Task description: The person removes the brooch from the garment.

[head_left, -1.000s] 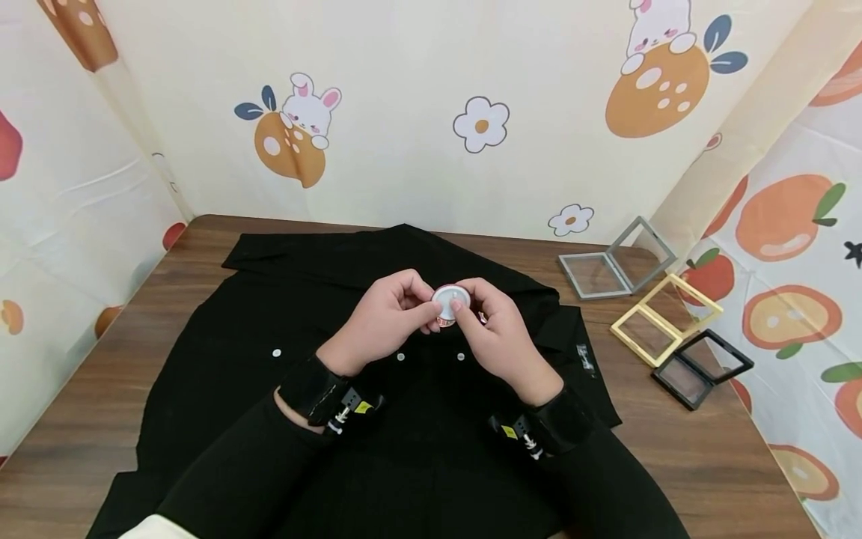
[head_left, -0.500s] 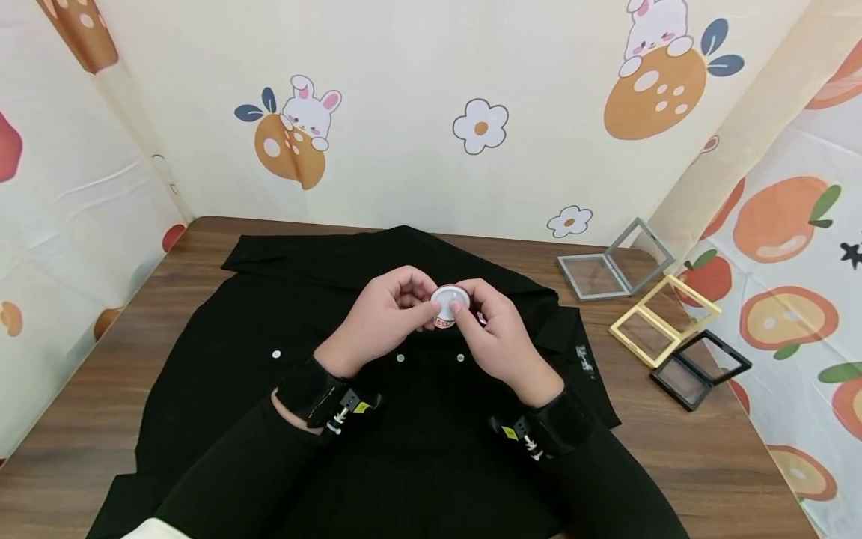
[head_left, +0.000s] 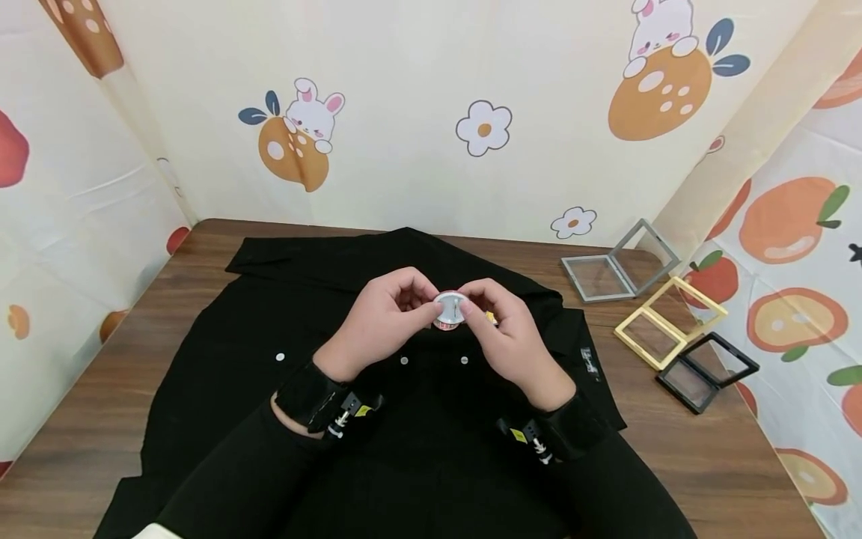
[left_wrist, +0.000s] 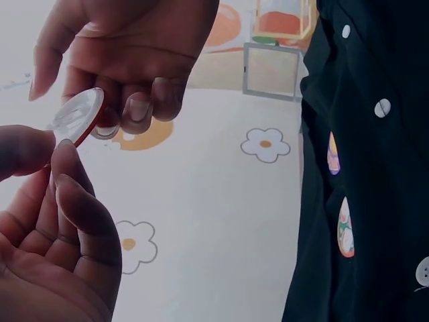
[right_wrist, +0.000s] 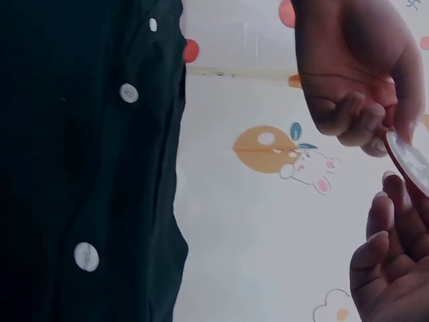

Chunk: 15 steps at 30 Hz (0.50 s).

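A round pin badge (head_left: 447,308), its white back and pin facing up, is held over a black shirt (head_left: 236,329) spread on the table. My left hand (head_left: 380,318) pinches its left edge between thumb and index finger. At the opposite edge is my right hand (head_left: 508,333), fingers curled behind the rim; in the left wrist view its thumb (left_wrist: 47,67) stands a little off the badge's back. Two colourful badges, one purplish (left_wrist: 334,154) and one with a red edge (left_wrist: 345,228), sit on the shirt front. The hands mostly cover that area in the head view.
At the table's right side stand three open hinged display frames: a grey one (head_left: 622,275), a yellow one (head_left: 663,320) and a black one (head_left: 699,372). White buttons (head_left: 280,357) dot the shirt. Patterned cloth walls (head_left: 404,150) enclose the wooden table (head_left: 81,419).
My right thumb has slid from the middle of the badge's back toward its right edge, baring more of the pin. My left hand keeps its pinch; the head view shifts slightly.
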Each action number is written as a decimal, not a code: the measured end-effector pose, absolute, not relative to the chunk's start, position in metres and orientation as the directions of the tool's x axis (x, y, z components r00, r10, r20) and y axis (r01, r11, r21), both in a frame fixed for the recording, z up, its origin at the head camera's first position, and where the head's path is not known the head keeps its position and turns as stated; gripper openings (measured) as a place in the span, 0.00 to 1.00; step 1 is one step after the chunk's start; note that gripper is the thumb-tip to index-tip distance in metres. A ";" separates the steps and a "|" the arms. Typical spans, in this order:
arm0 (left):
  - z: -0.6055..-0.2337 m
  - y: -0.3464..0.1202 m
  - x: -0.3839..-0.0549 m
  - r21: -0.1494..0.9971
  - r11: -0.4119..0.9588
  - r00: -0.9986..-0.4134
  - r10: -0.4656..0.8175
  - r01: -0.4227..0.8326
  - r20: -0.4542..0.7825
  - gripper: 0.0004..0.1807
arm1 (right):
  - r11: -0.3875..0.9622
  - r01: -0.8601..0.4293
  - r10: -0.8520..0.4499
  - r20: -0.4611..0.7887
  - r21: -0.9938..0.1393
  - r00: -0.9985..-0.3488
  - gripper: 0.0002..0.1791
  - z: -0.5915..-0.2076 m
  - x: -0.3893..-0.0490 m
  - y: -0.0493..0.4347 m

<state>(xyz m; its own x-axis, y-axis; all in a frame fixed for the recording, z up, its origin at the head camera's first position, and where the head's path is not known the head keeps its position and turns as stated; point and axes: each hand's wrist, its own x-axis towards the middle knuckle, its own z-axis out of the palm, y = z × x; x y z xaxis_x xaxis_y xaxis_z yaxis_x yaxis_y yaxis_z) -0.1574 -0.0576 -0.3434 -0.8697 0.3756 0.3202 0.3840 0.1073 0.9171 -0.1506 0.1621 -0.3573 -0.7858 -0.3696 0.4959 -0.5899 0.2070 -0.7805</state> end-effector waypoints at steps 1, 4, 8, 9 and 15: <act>-0.343 -0.058 -0.157 0.916 0.105 -0.869 0.375 0.387 0.324 0.02 | 0.199 -0.587 -0.369 0.495 -0.785 -0.787 0.09 -0.356 -0.150 0.163; -0.340 -0.058 -0.156 0.913 0.104 -0.868 0.368 0.394 0.332 0.02 | 0.193 -0.565 -0.377 0.471 -0.802 -0.797 0.10 -0.352 -0.150 0.165; -0.338 -0.060 -0.155 0.909 0.108 -0.869 0.359 0.402 0.342 0.03 | 0.216 -0.539 -0.386 0.436 -0.814 -0.813 0.10 -0.349 -0.148 0.164; -0.338 -0.060 -0.155 0.908 0.107 -0.868 0.358 0.405 0.345 0.03 | 0.225 -0.538 -0.385 0.434 -0.812 -0.815 0.09 -0.349 -0.148 0.164; -0.337 -0.061 -0.156 0.901 0.112 -0.861 0.364 0.419 0.355 0.03 | 0.277 -0.554 -0.360 0.449 -0.785 -0.817 0.06 -0.349 -0.146 0.164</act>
